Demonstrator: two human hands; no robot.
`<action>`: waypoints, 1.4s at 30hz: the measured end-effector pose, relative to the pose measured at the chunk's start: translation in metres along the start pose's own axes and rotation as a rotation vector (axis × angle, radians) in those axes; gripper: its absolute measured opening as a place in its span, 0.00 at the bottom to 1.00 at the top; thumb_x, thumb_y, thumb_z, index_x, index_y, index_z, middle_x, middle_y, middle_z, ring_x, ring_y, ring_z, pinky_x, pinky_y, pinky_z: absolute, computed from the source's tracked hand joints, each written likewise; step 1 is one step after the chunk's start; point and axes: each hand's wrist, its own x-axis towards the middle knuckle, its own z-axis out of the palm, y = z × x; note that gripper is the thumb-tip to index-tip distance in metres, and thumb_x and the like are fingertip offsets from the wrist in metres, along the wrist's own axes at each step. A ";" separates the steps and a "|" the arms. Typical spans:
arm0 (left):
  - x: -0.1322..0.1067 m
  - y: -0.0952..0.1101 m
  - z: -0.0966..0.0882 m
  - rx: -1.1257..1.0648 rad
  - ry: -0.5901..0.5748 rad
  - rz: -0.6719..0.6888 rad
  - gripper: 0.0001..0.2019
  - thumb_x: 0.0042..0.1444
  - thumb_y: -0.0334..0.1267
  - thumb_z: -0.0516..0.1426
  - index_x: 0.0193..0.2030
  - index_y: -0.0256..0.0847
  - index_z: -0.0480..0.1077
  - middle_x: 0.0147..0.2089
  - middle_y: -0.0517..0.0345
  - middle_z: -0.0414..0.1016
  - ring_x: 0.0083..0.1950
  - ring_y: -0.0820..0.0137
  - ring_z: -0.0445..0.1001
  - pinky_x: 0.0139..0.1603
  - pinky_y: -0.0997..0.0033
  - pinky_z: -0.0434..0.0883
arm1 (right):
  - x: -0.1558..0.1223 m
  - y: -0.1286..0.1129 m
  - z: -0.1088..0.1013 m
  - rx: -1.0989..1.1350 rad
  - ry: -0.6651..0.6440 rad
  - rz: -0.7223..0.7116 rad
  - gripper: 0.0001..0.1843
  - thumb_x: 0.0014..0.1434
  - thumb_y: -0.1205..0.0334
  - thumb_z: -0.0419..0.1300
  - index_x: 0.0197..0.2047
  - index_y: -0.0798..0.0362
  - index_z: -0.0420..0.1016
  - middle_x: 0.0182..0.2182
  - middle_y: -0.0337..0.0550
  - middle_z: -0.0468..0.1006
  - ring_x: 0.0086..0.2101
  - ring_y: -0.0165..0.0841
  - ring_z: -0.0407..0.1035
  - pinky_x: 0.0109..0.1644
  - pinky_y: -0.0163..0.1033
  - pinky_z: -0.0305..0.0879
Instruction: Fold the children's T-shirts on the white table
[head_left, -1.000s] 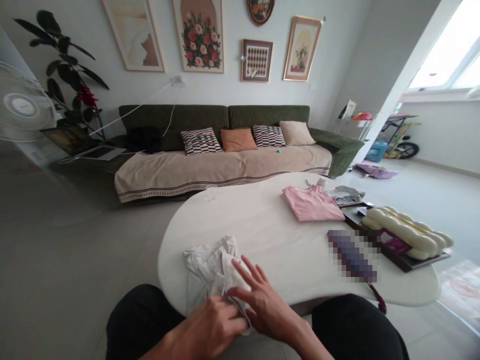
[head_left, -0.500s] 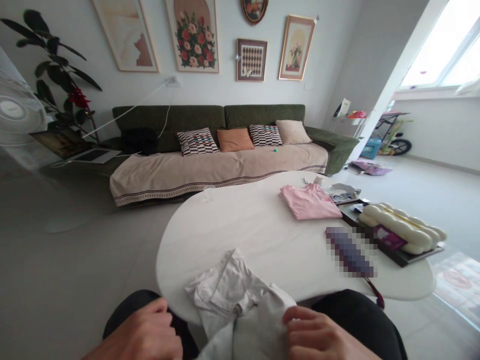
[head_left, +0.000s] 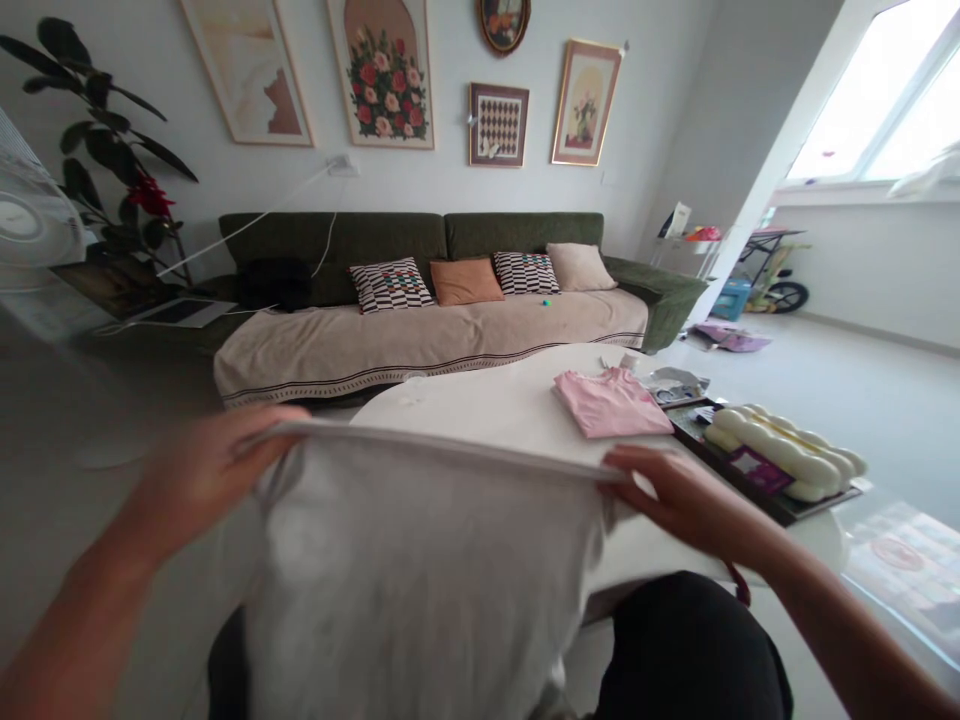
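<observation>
A light grey garment (head_left: 427,560) hangs stretched between my two hands above my lap, one edge pulled nearly straight across the top. My left hand (head_left: 210,470), slightly blurred, is closed on the upper left corner. At the other end, my right hand (head_left: 664,490) pinches the upper right corner between thumb and fingers. Whether the cloth is a shirt or another piece of clothing cannot be made out. Behind it, a folded pink shirt (head_left: 611,405) lies on the white table (head_left: 480,405). The cloth covers much of the table's near side.
A dark tray (head_left: 780,510) with a cream puffy object (head_left: 784,450) stands at the table's right end. Beyond the table is a green sofa (head_left: 337,240) with several cushions. A fan (head_left: 30,220) and a laptop (head_left: 180,312) are at the left.
Both hands have risen from my lap and moved apart. The grey garment, bunched on the table's near edge before, is now lifted and spread out between them.
</observation>
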 end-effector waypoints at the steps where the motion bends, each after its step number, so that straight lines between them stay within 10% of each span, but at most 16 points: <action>1: 0.026 -0.006 0.010 0.023 0.019 -0.017 0.17 0.54 0.53 0.50 0.38 0.43 0.71 0.34 0.66 0.72 0.35 0.74 0.68 0.38 0.73 0.67 | 0.023 0.009 -0.004 -0.069 0.081 0.047 0.13 0.57 0.59 0.48 0.26 0.53 0.68 0.21 0.39 0.68 0.26 0.30 0.63 0.31 0.33 0.57; 6: 0.121 -0.009 0.024 0.036 0.228 -0.002 0.18 0.55 0.50 0.51 0.39 0.36 0.71 0.29 0.68 0.66 0.28 0.80 0.60 0.34 0.77 0.62 | 0.108 0.021 -0.047 -0.285 0.687 0.245 0.12 0.53 0.65 0.49 0.36 0.54 0.72 0.26 0.40 0.72 0.26 0.31 0.63 0.29 0.33 0.53; 10: 0.121 0.015 0.016 -0.013 0.349 0.141 0.12 0.57 0.43 0.51 0.41 0.39 0.69 0.34 0.67 0.65 0.35 0.80 0.62 0.38 0.77 0.62 | 0.101 0.017 -0.065 -0.307 0.910 0.119 0.13 0.54 0.67 0.48 0.39 0.52 0.71 0.32 0.41 0.72 0.33 0.33 0.65 0.36 0.35 0.57; 14: 0.077 0.023 0.053 -0.154 0.093 0.252 0.09 0.57 0.39 0.52 0.38 0.38 0.70 0.35 0.62 0.68 0.38 0.76 0.66 0.40 0.75 0.64 | 0.057 0.044 -0.019 -0.207 0.758 0.093 0.13 0.53 0.68 0.49 0.39 0.51 0.71 0.33 0.40 0.73 0.36 0.34 0.64 0.40 0.38 0.60; 21: -0.073 0.021 0.164 -0.163 -0.582 0.237 0.09 0.56 0.30 0.50 0.34 0.43 0.71 0.35 0.58 0.70 0.39 0.70 0.68 0.40 0.73 0.63 | -0.058 0.090 0.136 0.013 0.266 0.219 0.13 0.57 0.66 0.48 0.39 0.50 0.73 0.35 0.45 0.74 0.41 0.37 0.65 0.45 0.43 0.62; 25: -0.130 0.028 0.188 -0.303 -0.910 0.205 0.05 0.53 0.35 0.54 0.35 0.44 0.71 0.35 0.60 0.71 0.37 0.71 0.69 0.38 0.76 0.63 | -0.108 0.101 0.184 0.088 -0.007 0.274 0.13 0.54 0.66 0.49 0.36 0.50 0.74 0.37 0.45 0.75 0.42 0.37 0.66 0.46 0.42 0.63; 34: -0.070 0.023 0.251 -0.207 -0.597 -0.050 0.21 0.58 0.44 0.46 0.57 0.44 0.60 0.61 0.53 0.58 0.61 0.64 0.55 0.59 0.63 0.55 | -0.027 0.049 0.216 -0.024 -0.075 0.389 0.21 0.60 0.57 0.43 0.54 0.48 0.64 0.58 0.45 0.59 0.58 0.41 0.49 0.57 0.52 0.49; 42: -0.104 0.011 0.298 0.130 -0.621 -0.228 0.29 0.55 0.55 0.45 0.63 0.52 0.48 0.67 0.57 0.42 0.66 0.53 0.36 0.60 0.47 0.46 | -0.015 0.063 0.254 -0.176 -0.222 0.460 0.31 0.58 0.39 0.39 0.62 0.37 0.44 0.63 0.36 0.43 0.61 0.46 0.31 0.58 0.60 0.39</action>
